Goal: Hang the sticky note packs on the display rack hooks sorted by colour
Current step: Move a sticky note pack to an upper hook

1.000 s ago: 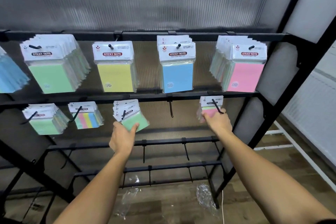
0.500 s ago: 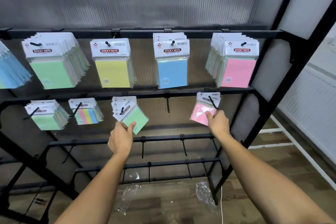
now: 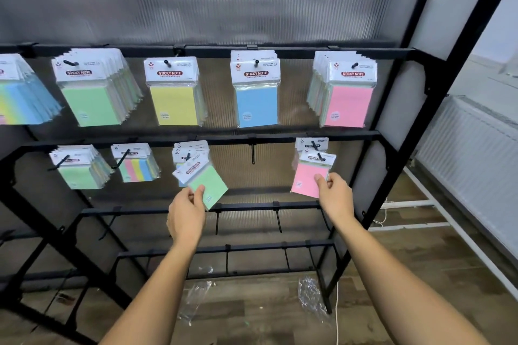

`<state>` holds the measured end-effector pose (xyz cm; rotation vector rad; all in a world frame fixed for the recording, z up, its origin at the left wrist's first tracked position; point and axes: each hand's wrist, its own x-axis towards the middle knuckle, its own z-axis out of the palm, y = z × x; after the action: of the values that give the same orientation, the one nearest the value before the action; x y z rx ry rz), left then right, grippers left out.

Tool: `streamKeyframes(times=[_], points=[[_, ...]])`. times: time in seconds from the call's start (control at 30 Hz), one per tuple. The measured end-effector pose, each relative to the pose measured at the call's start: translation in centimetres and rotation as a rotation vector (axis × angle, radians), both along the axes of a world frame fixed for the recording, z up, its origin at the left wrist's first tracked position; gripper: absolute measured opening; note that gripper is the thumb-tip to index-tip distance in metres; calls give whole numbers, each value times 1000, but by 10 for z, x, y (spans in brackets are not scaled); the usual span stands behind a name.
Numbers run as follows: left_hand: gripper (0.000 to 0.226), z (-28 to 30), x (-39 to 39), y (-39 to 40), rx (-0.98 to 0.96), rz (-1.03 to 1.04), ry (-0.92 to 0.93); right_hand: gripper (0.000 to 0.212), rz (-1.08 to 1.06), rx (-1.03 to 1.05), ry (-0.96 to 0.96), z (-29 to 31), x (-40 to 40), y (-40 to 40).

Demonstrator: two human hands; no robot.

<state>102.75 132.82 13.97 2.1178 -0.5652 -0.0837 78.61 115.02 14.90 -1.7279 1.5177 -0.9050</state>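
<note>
My left hand point(image 3: 187, 216) pinches the lower corner of a small green sticky note pack point(image 3: 206, 183), tilted, in front of the packs on the middle hook of the second bar. My right hand point(image 3: 335, 197) pinches the bottom right of a small pink pack point(image 3: 307, 178) hanging on the right hook point(image 3: 319, 154) of the same bar, with another pack behind it. Between them one hook point(image 3: 253, 152) hangs bare. The top bar point(image 3: 213, 50) carries large green point(image 3: 89, 103), yellow point(image 3: 173, 105), blue point(image 3: 256, 105) and pink point(image 3: 349, 105) packs.
On the second bar's left hang small green packs point(image 3: 77, 173) and a multicolour pack point(image 3: 137, 169). Multicolour packs point(image 3: 19, 102) hang at the far left. Two lower bars point(image 3: 246, 206) hold bare hooks. Clear plastic wrappers point(image 3: 311, 295) lie on the wood floor. A radiator point(image 3: 473, 148) stands at right.
The pink pack in my right hand has come forward along the right hook and now faces me. My left hand has lowered slightly with the green pack, tilted further off its hook.
</note>
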Motion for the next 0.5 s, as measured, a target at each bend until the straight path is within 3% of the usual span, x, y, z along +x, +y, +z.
streamKeyframes(times=[0.5], points=[[30,18,-70,-5,-100,-506,14,30,124,-112,-115,18,-44,39]])
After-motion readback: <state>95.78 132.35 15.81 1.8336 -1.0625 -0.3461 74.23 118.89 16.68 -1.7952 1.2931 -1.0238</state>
